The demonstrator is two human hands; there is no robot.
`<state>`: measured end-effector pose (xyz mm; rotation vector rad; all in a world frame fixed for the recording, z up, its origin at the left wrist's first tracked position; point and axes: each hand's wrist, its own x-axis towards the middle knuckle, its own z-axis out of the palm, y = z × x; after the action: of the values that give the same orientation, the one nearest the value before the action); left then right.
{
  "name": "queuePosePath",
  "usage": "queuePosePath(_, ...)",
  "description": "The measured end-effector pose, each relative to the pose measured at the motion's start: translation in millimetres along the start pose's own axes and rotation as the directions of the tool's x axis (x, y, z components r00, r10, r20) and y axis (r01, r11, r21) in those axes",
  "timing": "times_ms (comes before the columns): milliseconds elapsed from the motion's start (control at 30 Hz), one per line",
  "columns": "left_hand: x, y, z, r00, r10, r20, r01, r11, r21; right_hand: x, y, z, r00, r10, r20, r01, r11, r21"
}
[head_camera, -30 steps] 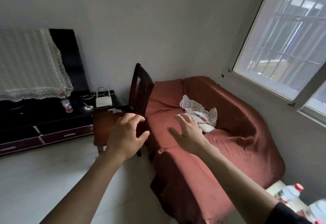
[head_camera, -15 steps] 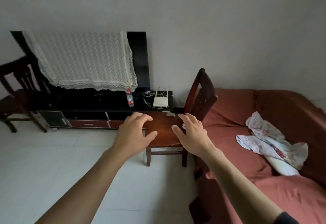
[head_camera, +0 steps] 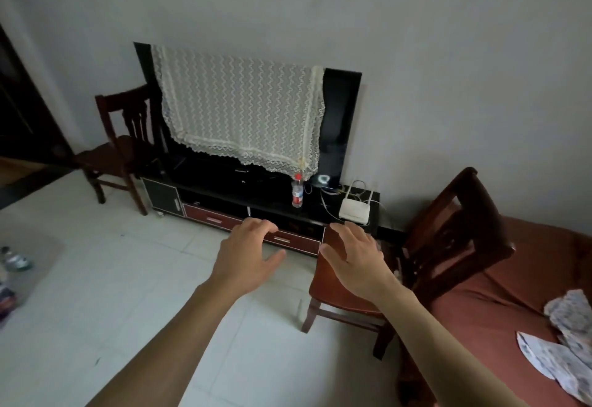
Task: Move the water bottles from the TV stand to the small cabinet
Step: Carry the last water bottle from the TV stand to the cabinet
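Plainly one water bottle [head_camera: 297,194] on TV stand [head_camera: 224,196], two chairs [head_camera: 416,252], two empty hands [head_camera: 246,254]

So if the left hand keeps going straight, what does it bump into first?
Probably the TV stand, around its red drawers, just below the water bottle. The left hand holds nothing. Depth is hard to judge.

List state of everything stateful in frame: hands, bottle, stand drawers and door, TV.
left hand: open, holds nothing
right hand: open, holds nothing
water bottle: upright on the TV stand, red cap on
drawers: closed
cabinet door: closed
TV: off, partly draped by lace cloth
router: on the stand, cables attached
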<state>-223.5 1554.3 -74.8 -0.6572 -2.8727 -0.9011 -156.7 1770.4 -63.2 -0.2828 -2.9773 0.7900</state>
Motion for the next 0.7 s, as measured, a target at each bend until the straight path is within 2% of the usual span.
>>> queuePosePath(267,93.7,-101.7,-47.8,0.999,-0.033,-0.043,0.031,0.999,-0.037,125.4,-76.9,36.7,0.999,-0.028,0.038,0.031,0.996,-0.085)
queuePosePath(400,127.1,-158.7,-54.7,0.996,-0.085,-0.036,0.084,0.996,-0.040,177.7,-103.5,68.2,0.996,-0.044,0.079,0.049,0.997,-0.054)
queuePosePath(567,166.9,-207.6,-43.1,0.989,-0.145,0.030,0.146,0.989,-0.021,236.1,-113.3,103.4,0.987,-0.018,0.161,0.021,1.000,-0.020)
queuePosePath(700,220.1,-237.6,-32.1,0.984,-0.175,0.045,0.175,0.985,0.001,306.8,-107.0,120.6,0.984,-0.031,0.176,0.026,0.999,0.027)
